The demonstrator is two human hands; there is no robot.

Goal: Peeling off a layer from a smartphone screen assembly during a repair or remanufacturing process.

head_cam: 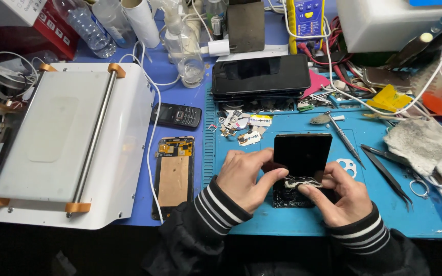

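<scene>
White machine (62, 143) with a steel roller bar at 9 o'clock on the blue counter (180, 97), white cable looping past its right edge. Keypad phone (176, 115) just right of it, at 10. Below that, an opened phone back (174, 174) with a copper-coloured pad, lying flat beside the mat's left edge.

Teal mat (292, 225) covers the centre and right. Left hand (244, 176) at 6, thumb and fingers closed on the left edge of the black panel (302, 153). The panel sits at centre on the mat, tilted up off a cracked, crumbling black piece (292, 197) beneath it. Right hand (341, 194) just right, thumb and forefinger pinched on a whitish strip of residue (303, 182) along the panel's lower edge. Striped cuffs on both wrists.

At 12: stack of dark phones (261, 76), small parts and a razor blade (249, 138) scattered below it. Screwdriver (345, 137) at 2, near the panel's top right corner. Tweezers (387, 171) at 3, well apart from the right hand. Dirty rag (423, 145) beyond them, far right.
</scene>
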